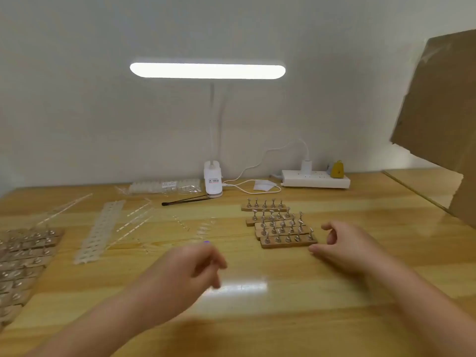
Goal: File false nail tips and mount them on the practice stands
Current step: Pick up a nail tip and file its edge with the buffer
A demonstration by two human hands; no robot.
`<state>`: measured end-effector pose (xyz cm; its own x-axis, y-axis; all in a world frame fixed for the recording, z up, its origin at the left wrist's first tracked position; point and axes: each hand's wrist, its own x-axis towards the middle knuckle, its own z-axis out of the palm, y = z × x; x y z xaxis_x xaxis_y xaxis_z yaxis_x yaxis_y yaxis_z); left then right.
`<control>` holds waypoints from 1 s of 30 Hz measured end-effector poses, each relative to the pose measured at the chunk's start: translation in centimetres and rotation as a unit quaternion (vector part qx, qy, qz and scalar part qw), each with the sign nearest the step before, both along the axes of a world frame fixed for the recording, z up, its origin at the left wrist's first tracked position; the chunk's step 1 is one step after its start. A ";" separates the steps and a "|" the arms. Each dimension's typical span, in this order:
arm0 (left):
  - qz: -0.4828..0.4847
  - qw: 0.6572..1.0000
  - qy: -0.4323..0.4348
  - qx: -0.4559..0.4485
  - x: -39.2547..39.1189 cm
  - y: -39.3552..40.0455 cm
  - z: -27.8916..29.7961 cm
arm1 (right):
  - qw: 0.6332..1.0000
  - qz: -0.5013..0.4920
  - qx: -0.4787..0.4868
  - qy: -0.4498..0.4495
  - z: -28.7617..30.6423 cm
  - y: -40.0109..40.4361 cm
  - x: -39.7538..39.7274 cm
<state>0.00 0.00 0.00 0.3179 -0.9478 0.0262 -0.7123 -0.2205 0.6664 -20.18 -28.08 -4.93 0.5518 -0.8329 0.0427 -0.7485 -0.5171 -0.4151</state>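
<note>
Head view: at the left, clear nail tips (103,229) lie in strips on the table (257,300); they are judged light, thin and slippery, best pinched at the edges. The left hand (188,269) is blurred, loosely curled, nothing seen held. Stands (282,228) are just beside the right hand (342,248), whose fingers are relaxed, apart and empty.

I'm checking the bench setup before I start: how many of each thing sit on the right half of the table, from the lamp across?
Stand strips: 5
Lamp: 1
Power strip: 1
Black tool: 1
White packet: 1
Yellow item on the power strip: 1
Total: 10
</note>
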 end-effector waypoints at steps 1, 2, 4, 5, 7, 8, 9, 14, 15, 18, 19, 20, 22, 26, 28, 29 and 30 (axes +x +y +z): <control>0.009 0.999 -0.024 -0.031 -0.1 -1.5 -0.8 | 1.000 0.004 0.005 -0.009 0.1 -0.1 0.2; 0.037 0.997 -0.036 -0.057 -0.1 -2.8 -1.4 | 1.000 0.002 0.010 -0.011 0.3 -0.2 0.5; 0.058 0.995 -0.053 -0.061 -0.5 -5.6 -2.7 | 1.000 0.017 0.022 -0.011 0.3 -0.7 1.1; 0.069 0.994 -0.057 -0.060 -0.2 -6.9 -3.5 | 0.999 0.026 0.025 -0.010 0.3 -0.9 1.4; 0.085 0.992 -0.077 -0.050 0.3 -8.9 -4.6 | 0.999 0.036 0.029 -0.013 0.2 -1.4 1.9; 0.087 0.992 -0.083 -0.043 0.5 -9.4 -5.0 | 0.999 0.036 0.032 -0.016 0.1 -1.6 1.9; 0.082 0.991 -0.091 -0.045 0.3 -9.8 -5.3 | 0.998 0.035 0.034 -0.026 -0.2 -1.7 1.9; 0.055 0.985 -0.159 -0.045 -0.4 -10.1 -6.4 | 0.994 0.043 0.043 -0.088 -1.0 -1.1 1.1; 0.050 0.983 -0.170 -0.049 -0.4 -10.1 -6.4 | 0.994 0.044 0.039 -0.097 -1.1 -0.9 1.0; 0.033 0.978 -0.195 -0.062 -0.4 -10.0 -6.7 | 0.991 0.053 0.021 -0.124 -1.3 -0.2 1.0; 0.030 0.977 -0.201 -0.067 -0.3 -9.9 -6.8 | 0.989 0.060 0.015 -0.134 -1.5 0.0 1.0; 0.029 0.975 -0.209 -0.068 -0.3 -9.9 -6.9 | 0.988 0.068 0.010 -0.141 -1.5 0.2 1.0; 0.027 0.972 -0.221 -0.080 -0.4 -9.8 -7.1 | 0.987 0.080 0.000 -0.142 -1.4 0.6 1.0; 0.024 0.957 -0.270 -0.102 -0.6 -9.1 -6.8 | 0.985 0.103 0.003 -0.135 -0.9 0.9 0.9; 0.031 0.947 -0.290 -0.135 -0.5 -8.4 -5.8 | 0.984 0.126 -0.011 -0.128 -0.9 1.0 0.8; 0.043 0.945 -0.276 -0.173 0.0 -8.1 -5.1 | 0.982 0.138 -0.026 -0.124 -0.8 1.1 0.8; 0.074 0.942 -0.244 -0.219 0.9 -7.7 -4.2 | 0.981 0.148 -0.041 -0.121 -0.8 1.2 0.8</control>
